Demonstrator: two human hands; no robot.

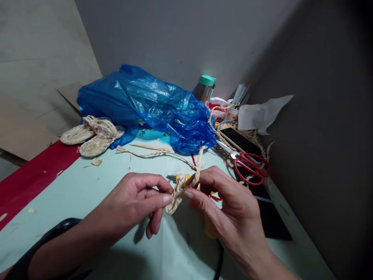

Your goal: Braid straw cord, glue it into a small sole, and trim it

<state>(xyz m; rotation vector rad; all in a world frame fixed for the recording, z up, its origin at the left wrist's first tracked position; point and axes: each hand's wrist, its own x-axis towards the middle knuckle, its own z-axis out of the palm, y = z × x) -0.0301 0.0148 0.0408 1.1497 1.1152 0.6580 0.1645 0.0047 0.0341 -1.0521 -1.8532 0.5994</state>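
My L hand (138, 204) pinches the braided piece (175, 200) above the table (78, 186); R hand (234, 204) pinches the twisted cord (199, 163) w/ thumb + fingers. Risk: if I slacken 1 pinch, cord may unwind; tugging too hard could prob. fray it.

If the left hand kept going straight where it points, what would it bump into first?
Past the braided piece in its fingers, the left hand would probably meet the right hand, though depth is hard to judge.
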